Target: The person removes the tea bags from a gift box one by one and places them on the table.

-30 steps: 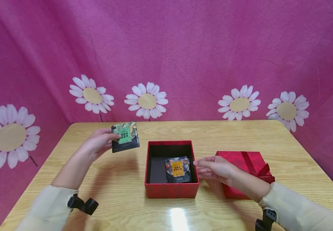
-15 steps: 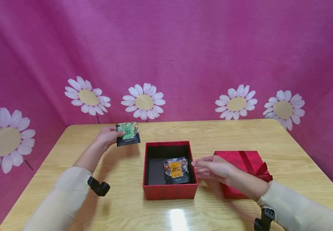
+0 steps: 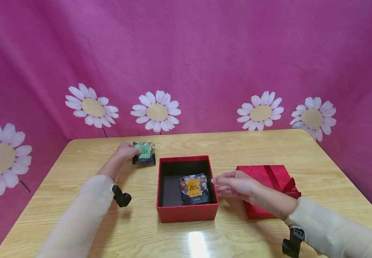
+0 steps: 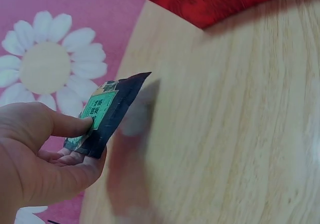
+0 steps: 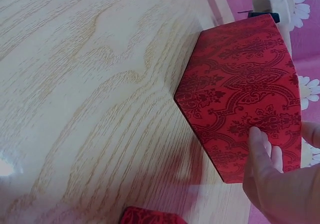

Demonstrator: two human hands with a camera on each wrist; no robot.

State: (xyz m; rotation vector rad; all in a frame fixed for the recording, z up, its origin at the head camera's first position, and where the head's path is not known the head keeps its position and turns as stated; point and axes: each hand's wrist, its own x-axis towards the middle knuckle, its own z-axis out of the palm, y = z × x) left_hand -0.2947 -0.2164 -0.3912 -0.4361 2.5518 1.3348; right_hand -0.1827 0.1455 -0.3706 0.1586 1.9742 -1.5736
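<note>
My left hand (image 3: 128, 151) pinches a dark sachet with a green label (image 3: 144, 153) between thumb and fingers, left of and behind the red box (image 3: 187, 214). In the left wrist view the sachet (image 4: 107, 115) is tilted, its shadow falling on the table beside it. Inside the lidless box, towards the right, lies another dark sachet with an orange label (image 3: 194, 189); whether more lie under it I cannot tell. At the box's right wall is my right hand (image 3: 235, 184), thumb at the rim and fingers against the patterned outer side (image 5: 240, 94), gripping the wall.
Right of the box, partly behind my right forearm, a red lid with a ribbon bow (image 3: 269, 177) lies on the wooden table (image 3: 134, 229). A pink curtain with printed daisies (image 3: 186, 64) hangs along the table's back edge.
My left hand has moved away from me and slightly right, lowering the green-labelled sachet towards the table. The right hand keeps its place on the box; the head view has shifted slightly.
</note>
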